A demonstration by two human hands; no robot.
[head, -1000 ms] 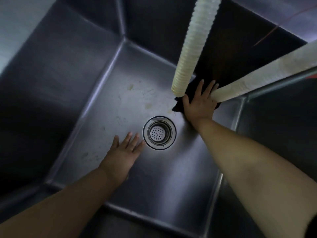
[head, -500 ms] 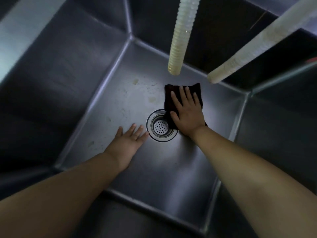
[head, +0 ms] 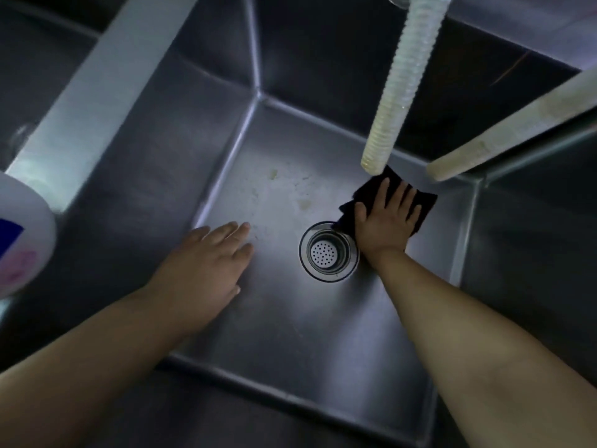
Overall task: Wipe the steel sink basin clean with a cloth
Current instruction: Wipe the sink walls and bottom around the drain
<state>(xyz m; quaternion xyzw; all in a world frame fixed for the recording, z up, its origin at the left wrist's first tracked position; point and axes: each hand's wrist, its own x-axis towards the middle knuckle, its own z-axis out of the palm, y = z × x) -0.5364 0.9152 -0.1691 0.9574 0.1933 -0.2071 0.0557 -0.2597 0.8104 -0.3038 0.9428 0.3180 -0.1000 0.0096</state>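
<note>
The steel sink basin [head: 290,334] fills the view, with a round perforated drain [head: 329,252] in its floor. A dark cloth [head: 423,206] lies flat on the floor just right of and behind the drain. My right hand [head: 386,218] presses flat on the cloth with fingers spread and straight. My left hand [head: 206,270] rests flat on the bare floor to the left of the drain, fingers straight. Pale stains [head: 284,189] mark the floor behind the drain.
Two whitish ribbed hoses hang over the basin: one [head: 400,85] ends just above the cloth, the other [head: 517,127] slants in from the right. A white bottle [head: 19,234] with a blue and pink label stands at the left edge. A steel divider [head: 97,92] separates a second basin.
My right hand slid the cloth from beside the drain's rim toward the back right, under the hose end. The left hand stayed flat on the floor. The view shifted, showing the bottle.
</note>
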